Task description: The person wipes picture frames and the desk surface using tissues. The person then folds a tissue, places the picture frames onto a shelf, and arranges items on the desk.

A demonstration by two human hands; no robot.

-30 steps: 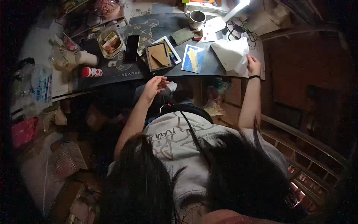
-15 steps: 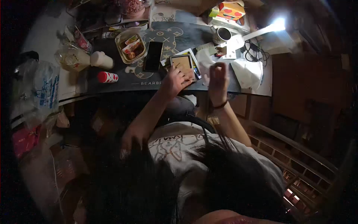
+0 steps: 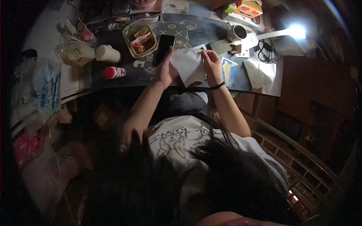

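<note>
A white sheet, perhaps paper or thin cloth [image 3: 187,64], is held up over the front of the desk, with a small dark mark near its lower corner. My left hand [image 3: 164,73] supports it from the left side, thumb up and the other fingers mostly hidden behind it. At its upper right edge, my right hand [image 3: 213,67] pinches it between thumb and fingers. A blue card with a pale yellow figure [image 3: 229,70] lies right of my right hand. Behind my left hand lies a black phone [image 3: 164,45], partly covered by the fingers.
To the left stand a plastic food box with wrapped items [image 3: 140,38], a white cup [image 3: 108,54] and a red-capped bottle [image 3: 114,72]. A mug [image 3: 236,33], a lit lamp [image 3: 296,31], dark cables [image 3: 268,52] and a white packet [image 3: 261,72] are on the right.
Both hands have come to hold the white sheet, which lay on the desk between them before. The blue card now shows on the right. The view has shifted slightly.
</note>
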